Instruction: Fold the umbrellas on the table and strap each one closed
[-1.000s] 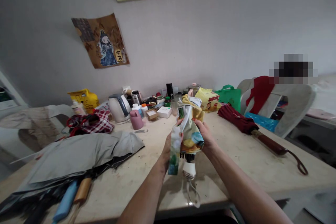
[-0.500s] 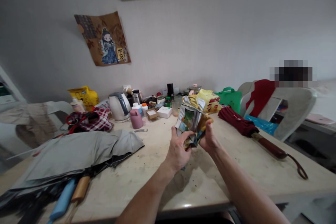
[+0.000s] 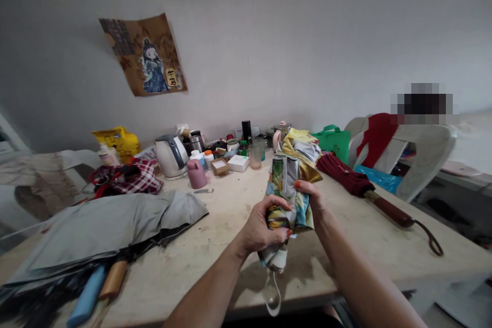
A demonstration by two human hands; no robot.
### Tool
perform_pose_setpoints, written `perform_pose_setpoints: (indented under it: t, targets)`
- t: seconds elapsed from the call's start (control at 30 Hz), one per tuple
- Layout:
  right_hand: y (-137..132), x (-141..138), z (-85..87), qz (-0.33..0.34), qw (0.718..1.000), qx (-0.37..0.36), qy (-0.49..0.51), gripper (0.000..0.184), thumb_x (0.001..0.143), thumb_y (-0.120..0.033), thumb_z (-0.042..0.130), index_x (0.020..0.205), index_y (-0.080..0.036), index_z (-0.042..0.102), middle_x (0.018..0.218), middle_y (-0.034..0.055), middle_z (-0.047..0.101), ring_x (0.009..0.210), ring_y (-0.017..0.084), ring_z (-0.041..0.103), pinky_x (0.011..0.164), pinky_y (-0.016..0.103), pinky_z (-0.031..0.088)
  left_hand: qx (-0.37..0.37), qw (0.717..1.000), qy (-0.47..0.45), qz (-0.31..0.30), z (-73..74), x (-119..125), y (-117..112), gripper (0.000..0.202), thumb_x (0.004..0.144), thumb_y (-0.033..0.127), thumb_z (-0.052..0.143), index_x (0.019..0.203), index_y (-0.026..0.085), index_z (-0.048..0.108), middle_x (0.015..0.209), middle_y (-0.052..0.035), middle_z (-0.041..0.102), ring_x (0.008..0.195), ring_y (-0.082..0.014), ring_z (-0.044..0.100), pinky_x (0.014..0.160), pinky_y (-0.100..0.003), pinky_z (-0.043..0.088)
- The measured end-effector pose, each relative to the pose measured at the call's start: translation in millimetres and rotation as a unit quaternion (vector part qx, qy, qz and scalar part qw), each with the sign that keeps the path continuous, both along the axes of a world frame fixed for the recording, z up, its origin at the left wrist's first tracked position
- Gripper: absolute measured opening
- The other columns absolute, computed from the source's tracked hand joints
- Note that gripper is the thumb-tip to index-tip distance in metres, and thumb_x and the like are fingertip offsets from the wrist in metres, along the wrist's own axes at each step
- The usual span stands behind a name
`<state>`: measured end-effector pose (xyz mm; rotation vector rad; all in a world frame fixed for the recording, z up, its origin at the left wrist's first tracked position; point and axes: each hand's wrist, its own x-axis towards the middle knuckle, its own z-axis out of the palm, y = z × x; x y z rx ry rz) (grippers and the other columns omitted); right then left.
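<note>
Patterned umbrella (image 3: 289, 189), loosely bundled, is held over the table (image 3: 192, 256). The left hand (image 3: 259, 223) clamps around its folds; the right hand (image 3: 318, 202) grips its right side, some fingers hidden. On the wall poster (image 3: 126, 59), a yellow tag (image 3: 171, 77) seemingly reads 午马.

kettle (image 3: 167, 158) near pink cup (image 3: 197, 175) | poster (image 3: 148, 56) (hanging askew) on wall (image 3: 307, 41) | green bag (image 3: 340, 144)
</note>
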<state>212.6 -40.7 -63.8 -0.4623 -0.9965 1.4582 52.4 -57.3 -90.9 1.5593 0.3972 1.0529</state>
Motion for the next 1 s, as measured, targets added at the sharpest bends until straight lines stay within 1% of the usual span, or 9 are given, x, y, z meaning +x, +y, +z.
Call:
perform_pose_setpoints:
  t: [0.1,0.23,0.3,0.47,0.6,0.7,0.8,0.87,1.0]
  targets:
    - [4.8,-6.3,0.1,-0.056,0.998,0.027,-0.013,0.028,0.062,-0.031,0.07,0.087,-0.019,0.07,0.087,0.0069,0.076,0.088,0.032,0.071,0.079,0.044,0.058,-0.065,0.996,-0.038,-0.049,3.7,-6.4,7.5,0.051,0.05,0.039,0.091,0.085,0.015,0.063,0.085,-0.002,0.06,0.073,-0.0127,0.055,0.066,-0.022,0.045]
    - [9.0,-19.5,-3.1,-0.115,0.991,0.063,-0.035,0.045,0.054,-0.022,0.077,0.098,-0.019,0.068,0.099,0.0056,0.075,0.09,0.029,0.07,0.082,0.041,0.057,-0.116,0.968,-0.175,0.134,10.9,-12.7,16.5,0.056,0.058,0.06,0.083,0.087,0.017,0.059,0.086,-0.0029,0.064,0.076,-0.0143,0.06,0.07,-0.023,0.048]
    - [6.4,-24.4,-4.3,-0.095,0.993,0.064,-0.042,0.047,0.052,-0.02,0.078,0.098,-0.019,0.068,0.099,0.005,0.075,0.089,0.028,0.07,0.082,0.04,0.056,-0.126,0.965,-0.179,0.147,13.1,-13.8,16.2,0.067,0.058,0.059,0.083,0.106,0.019,0.059,0.098,-0.006,0.067,0.086,-0.0183,0.064,0.076,-0.027,0.05]
    - [0.7,-29.0,-3.0,-0.103,0.99,0.067,-0.069,0.047,0.053,-0.022,0.076,0.099,-0.018,0.066,0.101,0.0061,0.074,0.089,0.027,0.069,0.084,0.04,0.055,-0.133,0.99,-0.048,-0.01,15.6,-9.3,5.2,0.087,0.048,0.055,0.089,0.118,0.013,0.06,0.111,-0.0155,0.068,0.104,-0.0308,0.064,0.089,-0.037,0.051]
    - [1.5,-35.9,1.4,-0.276,0.949,0.073,-0.138,0.054,0.052,-0.023,0.077,0.102,-0.019,0.057,0.099,0.0076,0.072,0.087,0.026,0.068,0.082,0.04,0.055,-0.059,0.993,-0.025,0.099,8.9,4.8,0.6,0.105,0.041,0.031,0.096,0.133,0.019,0.048,0.13,-0.0135,0.06,0.121,-0.0309,0.056,0.102,-0.04,0.044]
    - [0.0,-40.3,4.3,-0.367,0.912,0.075,-0.168,0.061,0.053,-0.022,0.078,0.106,-0.021,0.05,0.108,0.0093,0.069,0.096,0.026,0.066,0.089,0.04,0.053,-0.011,0.98,0.034,0.194,1.1,14.1,0.2,0.107,0.039,0.019,0.094,0.134,0.02,0.045,0.128,-0.012,0.061,0.12,-0.0297,0.056,0.104,-0.042,0.043]
    - [2.8,-32.0,5.0,-0.251,0.954,0.079,-0.142,0.068,0.056,-0.031,0.083,0.115,-0.023,0.05,0.118,0.0097,0.066,0.104,0.026,0.064,0.091,0.04,0.052,-0.055,0.976,0.024,0.207,1.2,11.3,1.6,0.092,0.045,0.015,0.091,0.128,0.02,0.051,0.118,-0.0091,0.067,0.107,-0.0261,0.063,0.094,-0.039,0.049]
    - [9.2,-19.6,4.5,-0.14,0.985,0.069,-0.079,0.074,0.057,-0.043,0.084,0.12,-0.025,0.05,0.118,0.0073,0.067,0.103,0.024,0.064,0.086,0.036,0.053,-0.138,0.98,-0.025,0.143,5.3,2.6,3.7,0.077,0.049,0.016,0.087,0.12,0.017,0.057,0.104,-0.0073,0.071,0.088,-0.0216,0.066,0.08,-0.033,0.053]
    - [21.3,0.9,0.8,-0.073,0.997,0.018,0.012,0.076,0.052,-0.054,0.086,0.116,-0.028,0.055,0.095,-0.0001,0.072,0.089,0.017,0.066,0.075,0.027,0.053,-0.268,0.957,-0.109,-0.024,7.3,-12.5,7.1,0.051,0.049,0.028,0.085,0.092,0.007,0.068,0.078,-0.0089,0.07,0.061,-0.0156,0.062,0.057,-0.026,0.05]
